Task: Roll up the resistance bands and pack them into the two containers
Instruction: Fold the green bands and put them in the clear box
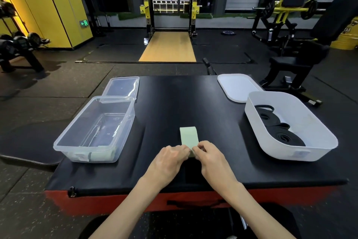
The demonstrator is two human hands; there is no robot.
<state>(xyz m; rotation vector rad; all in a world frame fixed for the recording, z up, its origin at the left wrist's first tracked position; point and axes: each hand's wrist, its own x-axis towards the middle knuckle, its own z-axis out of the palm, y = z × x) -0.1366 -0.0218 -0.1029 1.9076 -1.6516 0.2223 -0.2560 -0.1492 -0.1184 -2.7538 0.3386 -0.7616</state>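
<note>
Works at the near middle of a black padded table point(174, 99). Pinches the near end of a pale green band point(188, 135) with the left hand point(170, 158) and the right hand point(212, 158) alike, fingers of both curled in tight around a small roll of it, knuckles up, the two hands almost touching over the roll. Rest of the band flat on the table, running straight away from the hands.

Off to the left, near the table edge: a clear container point(75, 121), open, with a rolled green band point(102, 155) lying against its near wall. Just behind it, a clear lid point(121, 87), flat on the table, its near edge hidden behind the container's far rim.

Off to the right: a white container point(290, 153), open, holding black bands point(279, 132) coiled along its left side. Just behind it, a white lid point(238, 87), flat on the table, its near corner tucked behind the container's rim.

Both containers apart from the hands, with the flat band between them.

Beyond the table: dark gym floor, a yellow and black rack point(168, 6) by the far wall, a black bench point(290, 60) to the right.
</note>
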